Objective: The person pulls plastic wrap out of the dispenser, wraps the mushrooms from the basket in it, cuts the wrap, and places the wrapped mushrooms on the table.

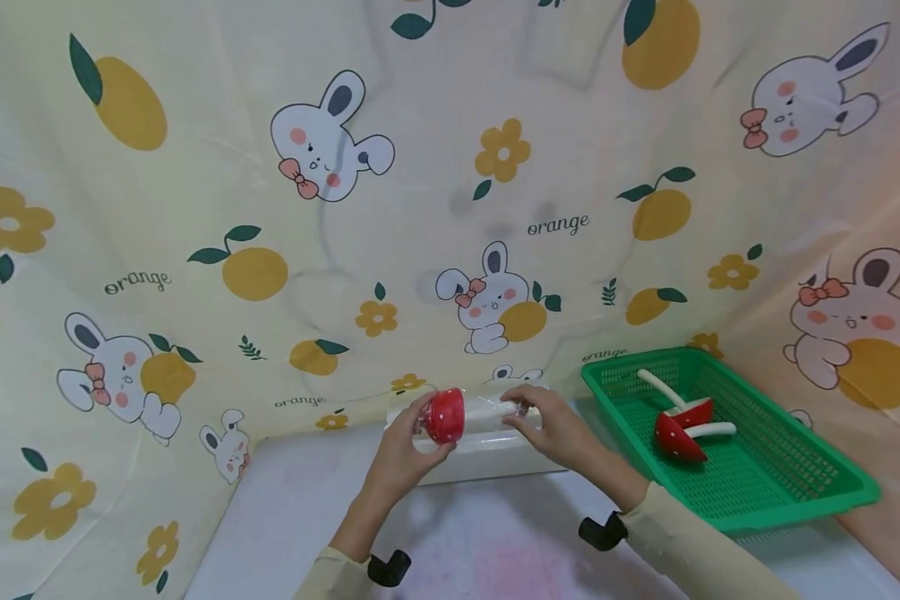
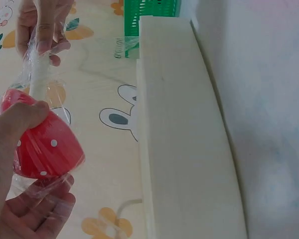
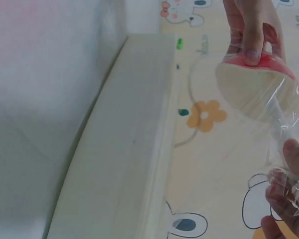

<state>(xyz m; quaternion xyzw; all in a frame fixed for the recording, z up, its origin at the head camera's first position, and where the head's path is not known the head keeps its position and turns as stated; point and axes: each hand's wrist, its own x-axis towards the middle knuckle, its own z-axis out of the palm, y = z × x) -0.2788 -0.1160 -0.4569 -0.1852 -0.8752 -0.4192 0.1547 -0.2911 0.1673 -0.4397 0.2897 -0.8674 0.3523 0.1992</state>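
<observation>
Between the two hands lies a toy mushroom (image 1: pixel 447 415) on its side, with a red, white-dotted cap and a pale stem. A clear plastic bag (image 3: pixel 298 191) wraps it. My left hand (image 1: pixel 403 448) holds the cap, its thumb on the red side in the left wrist view. At the stem end, my right hand (image 1: pixel 553 427) pinches the bag between thumb and fingers; whether it also grips the stem within, I cannot tell. Both hands are raised in front of a long white box (image 1: pixel 487 468).
To the right stands a green plastic basket (image 1: pixel 780 475) on the white table (image 1: pixel 300 500). Inside it lie two red-capped toy mushrooms (image 1: pixel 677 438) without visible wrapping. Behind everything hangs a cloth (image 1: pixel 420 250) printed with rabbits and oranges.
</observation>
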